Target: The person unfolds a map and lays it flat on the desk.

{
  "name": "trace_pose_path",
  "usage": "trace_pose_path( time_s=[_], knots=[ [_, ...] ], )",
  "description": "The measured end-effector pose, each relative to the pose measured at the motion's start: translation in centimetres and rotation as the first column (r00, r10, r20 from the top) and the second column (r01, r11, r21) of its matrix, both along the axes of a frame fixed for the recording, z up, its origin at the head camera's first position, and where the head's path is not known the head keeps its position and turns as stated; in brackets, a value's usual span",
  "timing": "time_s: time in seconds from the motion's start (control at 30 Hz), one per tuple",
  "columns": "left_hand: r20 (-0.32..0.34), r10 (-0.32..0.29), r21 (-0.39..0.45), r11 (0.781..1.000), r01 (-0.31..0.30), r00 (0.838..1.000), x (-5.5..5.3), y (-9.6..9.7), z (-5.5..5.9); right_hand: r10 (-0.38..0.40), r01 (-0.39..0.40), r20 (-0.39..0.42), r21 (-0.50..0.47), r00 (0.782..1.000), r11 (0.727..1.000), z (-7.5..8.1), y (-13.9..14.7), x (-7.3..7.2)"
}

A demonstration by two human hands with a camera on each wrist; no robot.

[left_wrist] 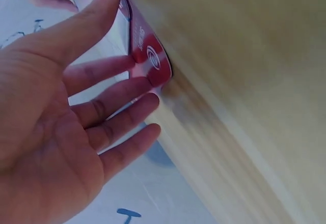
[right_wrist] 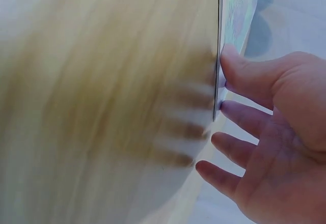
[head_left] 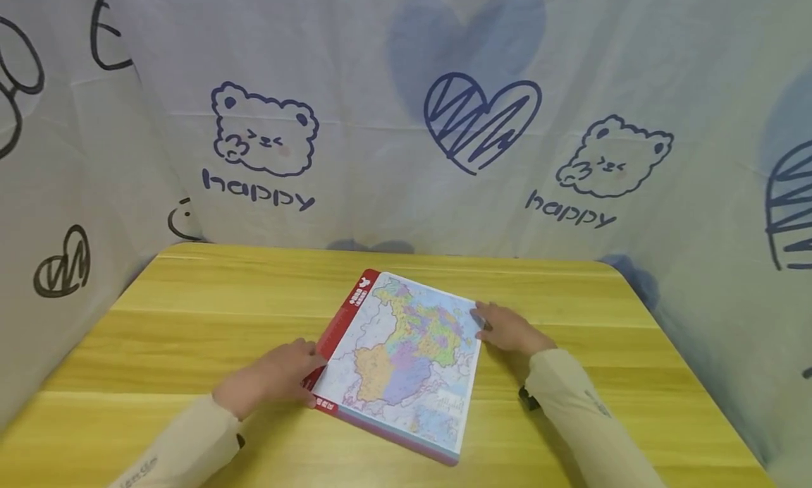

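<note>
A rectangular map sheet or board [head_left: 406, 361], with coloured regions and a red strip down its left side, lies tilted on the wooden table. Pink and teal layers show along its front edge. My left hand [head_left: 279, 375] is at the red side; in the left wrist view its thumb reaches the edge and its fairly straight fingers [left_wrist: 127, 114] fan out, two of them touching the red border [left_wrist: 153, 56]. At the far right edge is my right hand [head_left: 510, 329]. Its thumb and index fingertip meet the thin edge in the right wrist view, the other fingers [right_wrist: 234, 150] spread apart.
The yellow wood-grain table [head_left: 209, 297] extends around the map on every side. Behind and beside it hangs a white curtain [head_left: 368, 156] printed with hearts, bear faces and lettering. Finger shadows or reflections fall on the tabletop in the right wrist view.
</note>
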State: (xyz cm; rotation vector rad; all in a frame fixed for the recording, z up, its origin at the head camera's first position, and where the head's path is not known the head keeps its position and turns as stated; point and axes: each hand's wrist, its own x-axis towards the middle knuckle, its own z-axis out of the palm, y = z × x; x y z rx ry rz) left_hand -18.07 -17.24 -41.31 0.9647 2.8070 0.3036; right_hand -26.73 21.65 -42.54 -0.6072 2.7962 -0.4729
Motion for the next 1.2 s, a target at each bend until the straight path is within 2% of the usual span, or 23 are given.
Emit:
trace_pose_path(
  time_s=[0.1,0.33,0.47,0.57,0.77,1.2],
  knots=[
    [-0.019,0.013,-0.005,1.000,-0.013,1.000,0.6,0.4,-0.2,-0.008,0.008,-0.015,-0.001,1.000,1.000,-0.1,-0.1,-0.4],
    [0.004,0.090,0.018,0.996,-0.090,0.996,2.1,1.9,-0.2,-0.026,0.026,-0.045,0.012,0.999,1.000,-0.4,-0.6,-1.5],
    [-0.028,0.096,0.018,0.995,-0.096,0.995,2.9,2.7,-0.2,-0.034,0.036,-0.064,0.023,0.997,0.999,-0.4,-1.3,-2.0],
    [-0.065,0.094,0.012,0.996,-0.093,0.993,3.3,3.1,-0.5,-0.076,0.078,-0.049,0.034,0.996,0.996,-0.4,-1.9,-2.4],
    [-0.071,0.110,-0.003,0.994,-0.110,0.991,3.6,3.7,-0.9,-0.156,0.156,0.006,0.049,0.988,0.987,-0.1,-3.1,-2.8],
    [-0.048,0.091,0.043,0.995,-0.089,0.995,3.6,3.5,-0.9,-0.137,0.136,0.010,0.061,0.991,0.989,0.0,-3.6,-3.3]
  ],
)
